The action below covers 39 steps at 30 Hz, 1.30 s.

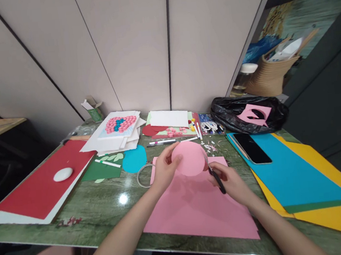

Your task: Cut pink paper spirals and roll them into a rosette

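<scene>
A round piece of pink paper [190, 160] is pinched in my left hand [166, 166], thumb on its front face. My right hand [229, 180] grips black-handled scissors [217, 180], whose blades meet the right edge of the circle. Whether the blades are apart is too small to tell. Below both hands lies a larger pink sheet [194, 210] on the green marbled table. To the left of it, a roll of tape [138, 179] rests partly beside the sheet's edge. Small paper scraps [210, 146] are scattered just beyond my right hand.
At left are a red sheet [39, 186] with a white oval object [63, 174], and white papers with a pink-and-blue heart [120, 124]. On the right, a phone [252, 148] lies on blue sheets [303, 174]. A black bag [227, 115] holds a cut pink offcut [262, 112].
</scene>
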Each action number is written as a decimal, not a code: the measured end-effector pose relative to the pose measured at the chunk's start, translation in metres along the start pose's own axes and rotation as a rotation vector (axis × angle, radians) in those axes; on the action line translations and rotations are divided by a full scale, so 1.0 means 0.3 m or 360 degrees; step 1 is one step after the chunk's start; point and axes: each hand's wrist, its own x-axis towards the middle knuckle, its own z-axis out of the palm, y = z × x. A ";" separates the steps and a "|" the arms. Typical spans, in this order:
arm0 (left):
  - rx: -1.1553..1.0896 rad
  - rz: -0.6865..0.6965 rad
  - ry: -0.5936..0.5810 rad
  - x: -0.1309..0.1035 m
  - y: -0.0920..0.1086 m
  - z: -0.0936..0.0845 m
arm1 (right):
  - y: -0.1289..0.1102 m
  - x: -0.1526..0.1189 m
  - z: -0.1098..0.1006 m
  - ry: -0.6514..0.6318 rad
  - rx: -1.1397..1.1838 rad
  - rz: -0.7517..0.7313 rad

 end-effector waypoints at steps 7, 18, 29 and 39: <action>0.0037 -0.0003 0.0002 -0.001 0.007 0.001 | -0.005 0.003 0.000 -0.0018 -0.0051 -0.0004; 0.0031 -0.0011 0.0062 0.000 0.006 0.000 | -0.007 0.002 0.003 -0.0029 -0.0039 0.0006; 0.0024 0.0033 0.0089 0.000 0.014 -0.004 | -0.004 0.000 0.003 -0.0065 0.0014 0.0030; 0.0017 0.0043 0.0126 0.006 0.016 -0.011 | -0.004 -0.003 -0.002 -0.0135 -0.0008 0.0054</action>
